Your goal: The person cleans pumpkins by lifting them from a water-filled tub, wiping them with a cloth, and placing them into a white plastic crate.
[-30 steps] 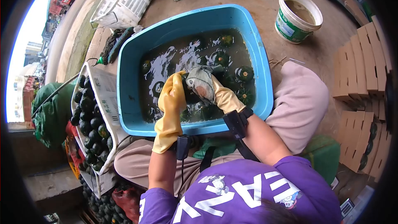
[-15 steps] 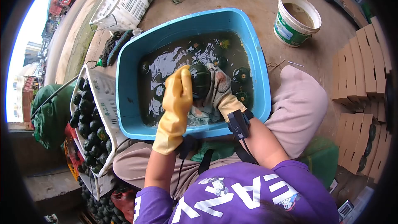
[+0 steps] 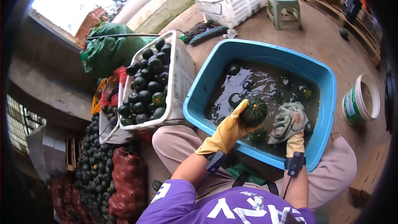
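Note:
A round dark green squash [image 3: 253, 113] with a small orange spot is held above the water by my left hand [image 3: 233, 127], which wears a yellow rubber glove. Its thumb and fingers close around the squash's left side and underside. To the right, my right hand [image 3: 295, 142], gloved too, grips a wet grey cloth [image 3: 288, 120] that hides its fingers. The cloth is apart from the squash. Both hands are over a blue tub [image 3: 273, 49] of murky water, where several squashes float, one of them [image 3: 233, 69] near the far left corner.
Left of the tub stands a white crate [image 3: 180, 74] heaped with squashes. Beyond it lies a green sack [image 3: 110, 49]; red net sacks [image 3: 126, 182] and a squash pile [image 3: 93, 170] are nearer. Another white crate [image 3: 232, 4], a stool [image 3: 284, 8] and a bucket [image 3: 352, 103] surround the tub.
The view has swung left, bringing more of the squash crate and pile in. The cloth has come away from the squash, which my left hand now holds apart, on the left.

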Demonstrator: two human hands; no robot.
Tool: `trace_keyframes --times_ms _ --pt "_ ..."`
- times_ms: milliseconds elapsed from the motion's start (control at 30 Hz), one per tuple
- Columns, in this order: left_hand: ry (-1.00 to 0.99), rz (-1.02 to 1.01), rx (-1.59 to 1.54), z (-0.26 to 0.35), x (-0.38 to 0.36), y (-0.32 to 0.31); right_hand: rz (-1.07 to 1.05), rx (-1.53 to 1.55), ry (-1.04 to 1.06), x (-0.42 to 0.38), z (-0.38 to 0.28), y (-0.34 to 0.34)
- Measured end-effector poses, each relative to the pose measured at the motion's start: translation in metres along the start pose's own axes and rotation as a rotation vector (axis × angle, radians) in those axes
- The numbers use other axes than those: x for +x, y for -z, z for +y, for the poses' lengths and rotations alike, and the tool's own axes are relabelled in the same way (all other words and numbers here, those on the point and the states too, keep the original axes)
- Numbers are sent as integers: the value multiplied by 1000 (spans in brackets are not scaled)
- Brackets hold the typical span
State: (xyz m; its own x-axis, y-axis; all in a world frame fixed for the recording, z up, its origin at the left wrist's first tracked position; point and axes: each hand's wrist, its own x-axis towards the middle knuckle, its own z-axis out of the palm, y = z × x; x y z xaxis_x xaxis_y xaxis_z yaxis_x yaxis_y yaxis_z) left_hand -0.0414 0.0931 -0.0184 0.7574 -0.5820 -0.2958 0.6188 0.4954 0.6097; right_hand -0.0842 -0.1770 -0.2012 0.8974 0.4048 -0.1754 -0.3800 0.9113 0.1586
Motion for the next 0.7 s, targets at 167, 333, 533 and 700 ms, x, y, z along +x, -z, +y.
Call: trace_keyframes --times_ms 167,333,533,700 --pt "-134 340 -158 147 19 85 -131 -124 43 -4 5 -1" --pt "-712 507 155 322 37 134 148 42 56 2 4 -7" --pt "-764 773 707 330 99 157 24 -98 68 -13 25 -61" --pt "-565 199 1926 157 192 99 23 -33 126 -8 22 -47"
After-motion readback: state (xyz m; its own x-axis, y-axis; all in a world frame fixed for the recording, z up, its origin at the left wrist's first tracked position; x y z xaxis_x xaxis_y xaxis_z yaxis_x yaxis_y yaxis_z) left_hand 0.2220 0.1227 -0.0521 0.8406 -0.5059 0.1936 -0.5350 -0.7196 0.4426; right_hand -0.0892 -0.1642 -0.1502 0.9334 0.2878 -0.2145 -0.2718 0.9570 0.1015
